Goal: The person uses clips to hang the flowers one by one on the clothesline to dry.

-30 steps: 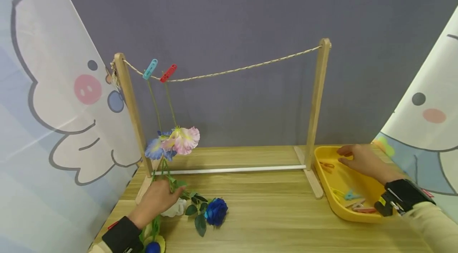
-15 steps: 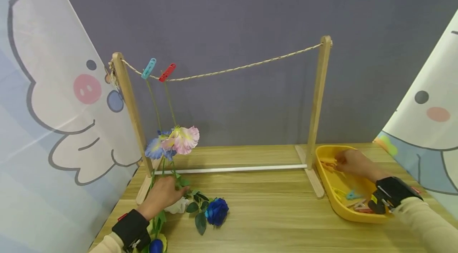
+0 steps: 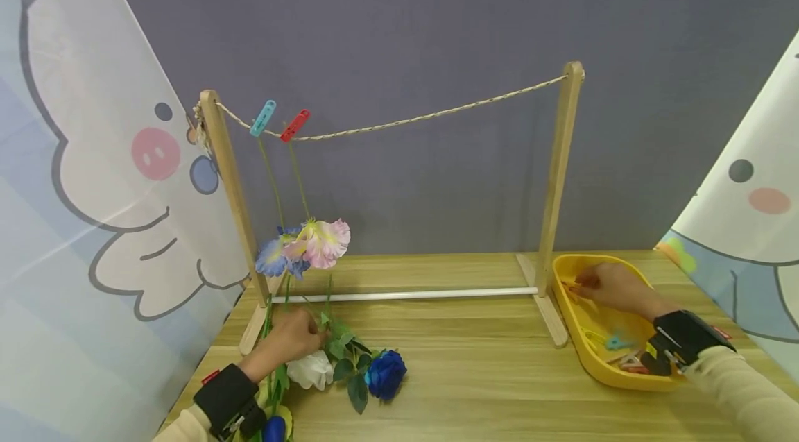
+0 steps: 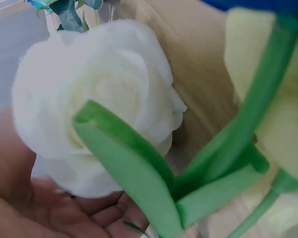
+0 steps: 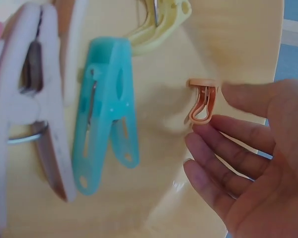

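Observation:
My left hand (image 3: 288,339) is low at the left, its fingertips pinching the leafy green stem of a blue rose (image 3: 385,375) that lies on the table. A white rose (image 3: 312,370) sits just below those fingers; in the left wrist view this white rose (image 4: 99,94) hides part of the hand, so the grip itself is covered there. At the right, my right hand (image 3: 614,288) reaches into a yellow tray (image 3: 583,359). Its thumb and forefinger pinch a small orange clothespin (image 5: 204,101).
A wooden frame (image 3: 557,182) carries a sagging rope (image 3: 399,124). A blue clothespin (image 3: 263,119) and a red clothespin (image 3: 295,125) hold a purple flower (image 3: 272,260) and a pink flower (image 3: 326,243) head-down. Several clothespins, including a teal clothespin (image 5: 105,116), lie in the tray.
My right hand has lowered into the tray and taken hold of the orange clothespin. My left hand has moved slightly right, and a stem beside it now stands up more, uncovering the white rose.

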Motion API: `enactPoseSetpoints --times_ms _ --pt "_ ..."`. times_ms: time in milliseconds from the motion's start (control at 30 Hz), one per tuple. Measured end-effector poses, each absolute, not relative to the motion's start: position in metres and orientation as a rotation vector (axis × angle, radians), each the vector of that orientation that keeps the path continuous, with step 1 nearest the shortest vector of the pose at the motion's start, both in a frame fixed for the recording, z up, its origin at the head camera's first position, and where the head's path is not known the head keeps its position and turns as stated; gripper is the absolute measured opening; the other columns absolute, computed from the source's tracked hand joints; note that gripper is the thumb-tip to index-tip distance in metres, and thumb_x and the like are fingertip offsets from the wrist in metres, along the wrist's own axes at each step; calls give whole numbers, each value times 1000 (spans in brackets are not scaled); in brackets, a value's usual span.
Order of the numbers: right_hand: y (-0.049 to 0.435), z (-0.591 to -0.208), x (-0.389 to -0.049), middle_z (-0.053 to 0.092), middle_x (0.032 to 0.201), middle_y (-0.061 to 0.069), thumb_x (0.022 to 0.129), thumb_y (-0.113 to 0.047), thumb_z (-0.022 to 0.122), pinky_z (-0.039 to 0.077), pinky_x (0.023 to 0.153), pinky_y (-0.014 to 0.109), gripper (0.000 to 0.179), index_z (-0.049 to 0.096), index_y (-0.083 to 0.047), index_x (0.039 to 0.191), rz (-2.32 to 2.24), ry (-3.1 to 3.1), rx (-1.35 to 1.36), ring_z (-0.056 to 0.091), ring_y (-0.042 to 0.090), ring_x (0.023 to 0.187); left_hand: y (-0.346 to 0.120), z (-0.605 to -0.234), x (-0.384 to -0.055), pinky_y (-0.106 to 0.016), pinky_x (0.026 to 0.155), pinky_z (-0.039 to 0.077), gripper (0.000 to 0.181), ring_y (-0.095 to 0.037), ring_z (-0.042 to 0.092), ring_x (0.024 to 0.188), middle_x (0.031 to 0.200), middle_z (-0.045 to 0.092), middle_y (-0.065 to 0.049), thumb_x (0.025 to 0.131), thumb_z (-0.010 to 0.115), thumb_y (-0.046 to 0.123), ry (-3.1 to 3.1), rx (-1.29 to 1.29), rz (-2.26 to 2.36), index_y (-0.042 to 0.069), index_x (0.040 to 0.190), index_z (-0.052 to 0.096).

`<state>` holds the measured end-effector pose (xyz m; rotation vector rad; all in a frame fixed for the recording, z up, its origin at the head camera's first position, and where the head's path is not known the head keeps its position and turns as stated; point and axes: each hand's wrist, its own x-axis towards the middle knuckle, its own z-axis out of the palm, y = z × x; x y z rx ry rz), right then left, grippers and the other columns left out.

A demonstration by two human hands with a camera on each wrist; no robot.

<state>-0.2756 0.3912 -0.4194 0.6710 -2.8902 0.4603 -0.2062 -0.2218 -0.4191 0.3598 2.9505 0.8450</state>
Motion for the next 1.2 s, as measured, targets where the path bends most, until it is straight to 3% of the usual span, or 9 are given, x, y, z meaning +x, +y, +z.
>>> enactPoseSetpoints --times_ms 133,267,567,700,800,933,1033,1200 --pt "388 -418 -275 73 83 -4 84 -29 86 53 63 29 28 78 -4 94 478 -2894 726 61 6 70 -220 -418 -208 -25 49 18 53 -8 18 46 51 25 8 91 77 14 2922 345 872 17 52 41" --pt "385 -418 -276 66 78 -12 79 -27 89 46 61 25 26 77 -7 91 525 -2908 768 50 -1 67 -220 -419 -213 -26 50 19 56 -10 17 46 51 22 6 95 73 15 2878 326 984 18 54 36" --pt "377 -415 -273 62 76 -5 75 -17 91 47 61 27 27 72 -3 88 567 -2964 684 51 7 68 -220 -423 -218 -29 56 27 49 -11 21 51 57 25 4 99 68 14 2802 364 1157 17 62 36" --pt "376 -417 -274 64 75 -4 77 -18 89 49 62 28 25 71 -3 86 535 -2967 658 53 8 68 -217 -422 -216 -33 59 33 35 -14 25 54 59 41 -3 100 63 9 2687 337 1301 7 68 50" --pt "376 -419 -275 64 75 -3 77 -18 89 49 60 29 24 71 -3 84 530 -2960 653 54 9 67 -214 -422 -215 -33 62 41 23 -14 45 60 72 60 -10 101 61 7 2590 307 1428 -1 80 63" --pt "377 -419 -275 64 74 -3 75 -14 88 49 60 28 23 71 -2 85 533 -2958 632 54 9 67 -213 -420 -213 -35 69 48 17 -22 61 77 88 68 -14 102 61 8 2427 238 1579 -6 96 66" --pt "378 -420 -274 66 77 -1 73 -7 84 51 62 30 20 71 0 86 538 -2954 620 57 12 69 -214 -417 -213 -35 67 46 19 -22 57 75 90 68 -15 103 61 11 2366 203 1608 -7 104 65" --pt "383 -415 -273 71 82 6 68 -4 79 56 67 37 24 72 5 90 511 -2920 596 64 20 73 -218 -413 -210 -34 63 40 21 -21 53 73 91 66 -12 104 62 18 2418 110 1544 -3 99 65"
